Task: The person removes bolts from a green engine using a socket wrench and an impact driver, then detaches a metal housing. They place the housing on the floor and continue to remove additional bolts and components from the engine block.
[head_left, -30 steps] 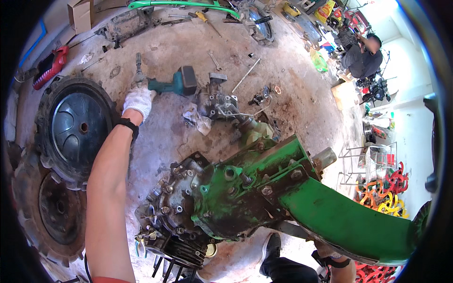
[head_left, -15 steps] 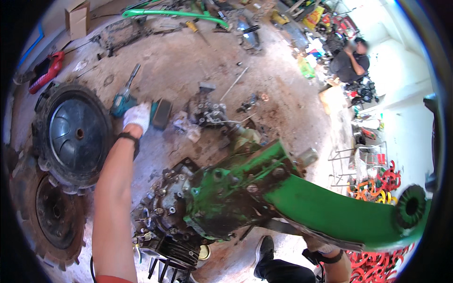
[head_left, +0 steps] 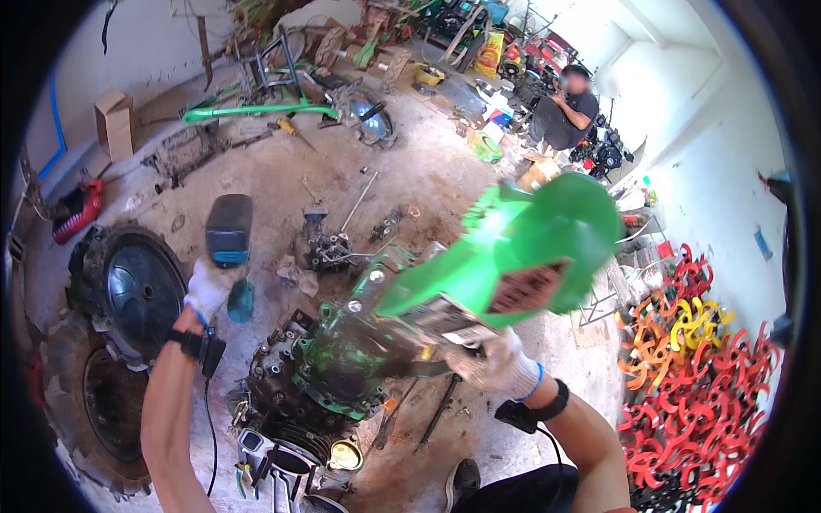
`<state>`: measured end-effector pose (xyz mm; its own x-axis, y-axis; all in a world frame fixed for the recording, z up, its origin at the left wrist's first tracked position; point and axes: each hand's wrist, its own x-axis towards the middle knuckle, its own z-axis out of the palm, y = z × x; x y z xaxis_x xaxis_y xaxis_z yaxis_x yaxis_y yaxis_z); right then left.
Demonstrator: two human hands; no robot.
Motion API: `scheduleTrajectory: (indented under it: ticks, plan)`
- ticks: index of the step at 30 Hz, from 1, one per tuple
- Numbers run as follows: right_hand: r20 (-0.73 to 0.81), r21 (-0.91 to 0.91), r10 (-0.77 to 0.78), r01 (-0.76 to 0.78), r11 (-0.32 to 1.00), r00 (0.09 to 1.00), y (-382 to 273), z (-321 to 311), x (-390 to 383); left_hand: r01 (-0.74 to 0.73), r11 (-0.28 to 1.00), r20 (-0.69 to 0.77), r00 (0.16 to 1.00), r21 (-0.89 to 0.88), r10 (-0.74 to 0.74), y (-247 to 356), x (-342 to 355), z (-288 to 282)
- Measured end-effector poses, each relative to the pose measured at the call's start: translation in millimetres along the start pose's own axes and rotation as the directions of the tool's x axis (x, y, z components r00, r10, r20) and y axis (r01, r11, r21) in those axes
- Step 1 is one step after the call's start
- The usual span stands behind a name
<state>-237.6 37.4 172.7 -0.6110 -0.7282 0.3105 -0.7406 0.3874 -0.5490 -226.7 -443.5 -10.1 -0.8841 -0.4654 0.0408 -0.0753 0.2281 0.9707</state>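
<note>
My left hand, in a white knit glove, is closed around the handle of a teal cordless power driver. Its dark battery base points away from me; the nose does not show clearly. My right hand, gloved too, grips the lower edge of a long green metal housing, its fingers partly hidden underneath. This housing is tilted up and smeared by motion at its wide far end. Its near end joins a greasy dark gearcase with bolts around the rim.
Two lugged wheels lie at left. Beyond the gearcase are a small metal assembly and a thin rod. Pliers lie near me. Red, orange and yellow curved blades pile up at right. Another person sits far back.
My left hand has lifted the power driver off the floor and turned it. The green housing has swung up and left, with my right hand now visible on it. The view has tipped upward.
</note>
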Motion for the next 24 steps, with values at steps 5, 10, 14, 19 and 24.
scheduleTrajectory:
  ticks: [5, 10, 14, 19, 24]
  plan:
    - [0.041, 0.137, 0.141, -0.145, 0.98, 0.989, -25, -13, 13, -0.095, 0.913, -0.045, 0.995, -0.396, 0.084, 104, -97, -29]
    - [-0.097, 0.105, 0.158, -0.147, 0.983, 0.983, -38, -27, -2, -0.236, 0.937, -0.06, 0.964, 0.259, 0.26, 197, -210, -43]
    - [-0.218, 0.205, 0.237, -0.193, 0.96, 0.947, -12, -35, -36, -0.198, 0.934, 0.194, 0.97, 0.298, 0.144, 231, -295, -16]
    - [0.033, 0.313, 0.185, -0.186, 0.931, 0.982, 24, -17, -57, -0.033, 0.914, 0.263, 0.961, 0.405, -0.081, 266, -368, 14]
    - [0.485, 0.476, -0.051, -0.215, 0.853, 0.873, 8, 53, -75, 0.106, 0.853, 0.205, 0.949, 0.511, -0.241, 298, -412, 33]
